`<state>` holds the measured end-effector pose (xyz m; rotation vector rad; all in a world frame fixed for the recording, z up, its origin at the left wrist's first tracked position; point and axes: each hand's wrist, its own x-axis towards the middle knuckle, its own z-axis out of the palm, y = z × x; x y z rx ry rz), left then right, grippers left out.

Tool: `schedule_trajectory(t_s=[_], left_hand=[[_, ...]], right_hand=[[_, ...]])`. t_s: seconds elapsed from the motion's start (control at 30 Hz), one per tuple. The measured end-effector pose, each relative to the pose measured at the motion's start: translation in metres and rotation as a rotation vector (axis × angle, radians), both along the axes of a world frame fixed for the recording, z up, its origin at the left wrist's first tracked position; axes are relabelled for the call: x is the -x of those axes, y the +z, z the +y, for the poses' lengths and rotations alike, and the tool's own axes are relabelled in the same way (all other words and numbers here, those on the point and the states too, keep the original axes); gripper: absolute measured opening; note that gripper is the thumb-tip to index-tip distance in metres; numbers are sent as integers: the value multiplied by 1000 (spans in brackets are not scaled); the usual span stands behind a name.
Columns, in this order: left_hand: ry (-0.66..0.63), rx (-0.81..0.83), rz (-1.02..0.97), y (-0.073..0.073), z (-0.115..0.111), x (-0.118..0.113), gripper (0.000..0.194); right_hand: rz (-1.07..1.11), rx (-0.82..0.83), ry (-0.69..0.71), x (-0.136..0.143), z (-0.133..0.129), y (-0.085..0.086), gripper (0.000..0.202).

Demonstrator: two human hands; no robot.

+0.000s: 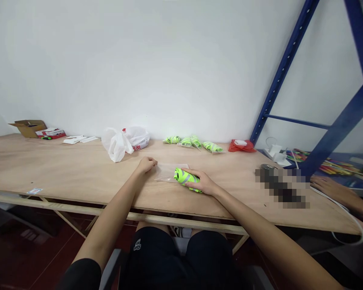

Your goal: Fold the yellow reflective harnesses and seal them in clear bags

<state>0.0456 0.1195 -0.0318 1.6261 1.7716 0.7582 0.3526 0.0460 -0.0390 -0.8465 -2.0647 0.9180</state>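
Observation:
My right hand (205, 182) is wrapped round a rolled neon-yellow reflective vest (183, 175) with grey stripes, low over the wooden table. Under and to the left of the roll is a clear plastic bag (165, 172), lying flat. My left hand (147, 164) pinches the bag's left edge between thumb and fingers. Whether the roll's end is inside the bag or only on top of it, I cannot tell. Along the wall are several similar neon rolls (211, 146), at least some in clear bags.
White plastic bags (116, 145), white packets (75, 139) and an open cardboard box (30, 128) stand at the back left. A red bag (242, 148) sits near the blue metal frame (280, 76). Another person's hand (325, 185) rests at the right, beside a white cable (335, 201).

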Motion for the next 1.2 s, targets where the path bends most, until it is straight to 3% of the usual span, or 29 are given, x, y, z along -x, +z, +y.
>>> schedule_trajectory(t_s=[0.17,0.3,0.47,0.6,0.7,1.2], left_hand=[[27,-154,31,-3,-1,1,26],[31,-368,89,12,-9,-2,20],[-63,-510,135,31,-48,-5,31],[-284,-488,178,23,-97,-6,35],[-320,-481,241,12,-120,-8,33],[-387,-524,223,-4,-120,-13,25]], right_hand=[[21,17,-6,1,-2,0,67],[171,61,-15,-2,2,1,65],[475,163,-155,-15,8,7,67],[591,235,-192,-29,4,11,64],[597,295,-161,-35,-4,9,60],[678,484,-126,-31,-7,4,50]])
